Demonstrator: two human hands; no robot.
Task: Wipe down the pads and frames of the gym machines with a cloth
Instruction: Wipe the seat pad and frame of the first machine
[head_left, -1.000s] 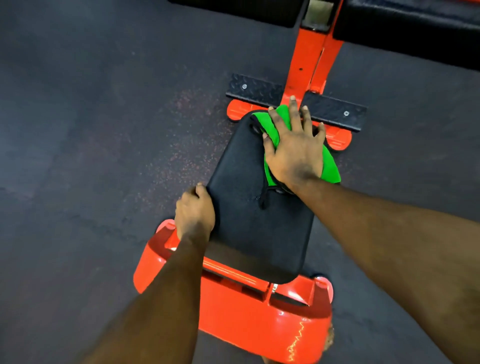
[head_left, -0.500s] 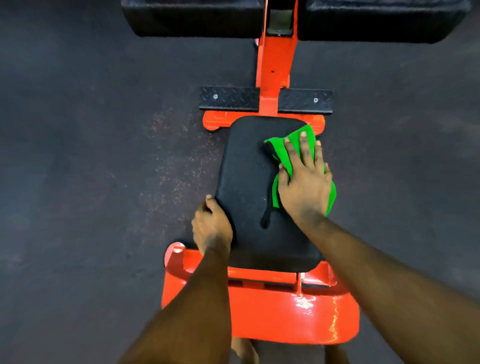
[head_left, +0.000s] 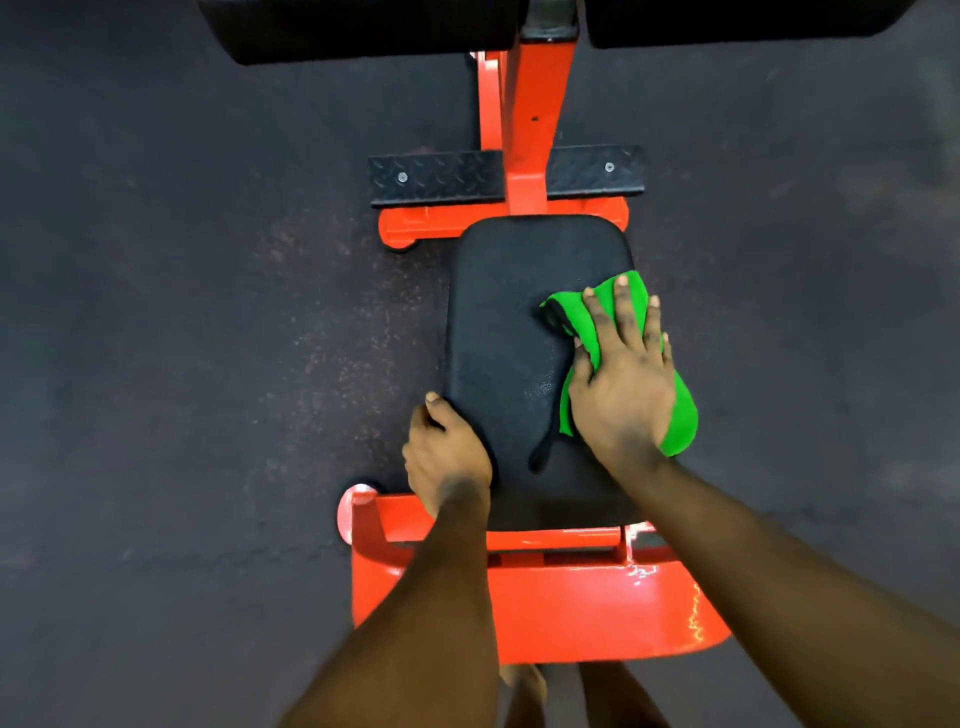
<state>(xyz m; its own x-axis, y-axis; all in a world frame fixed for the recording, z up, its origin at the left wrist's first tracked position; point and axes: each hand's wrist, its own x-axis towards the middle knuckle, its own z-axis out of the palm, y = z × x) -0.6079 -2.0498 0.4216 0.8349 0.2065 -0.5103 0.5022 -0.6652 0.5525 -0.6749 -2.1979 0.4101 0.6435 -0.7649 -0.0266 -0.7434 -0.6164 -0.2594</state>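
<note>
A black seat pad (head_left: 509, 322) sits on a bright orange machine frame (head_left: 571, 608). My right hand (head_left: 621, 379) lies flat with spread fingers on a green cloth (head_left: 680, 421), pressing it onto the right half of the pad. A dark cord of the cloth trails over the pad near its front edge. My left hand (head_left: 447, 457) grips the pad's left front edge, fingers curled round the rim.
An orange post (head_left: 535, 130) rises beyond the pad, crossed by a black checker foot plate (head_left: 436, 176). Two black pads (head_left: 363, 26) span the top of the view. Dark rubber floor (head_left: 182, 364) surrounds the machine. My feet show below the frame.
My right hand has drawn the green cloth from the pad's far end back toward me along its right side. My left hand keeps its grip on the left edge.
</note>
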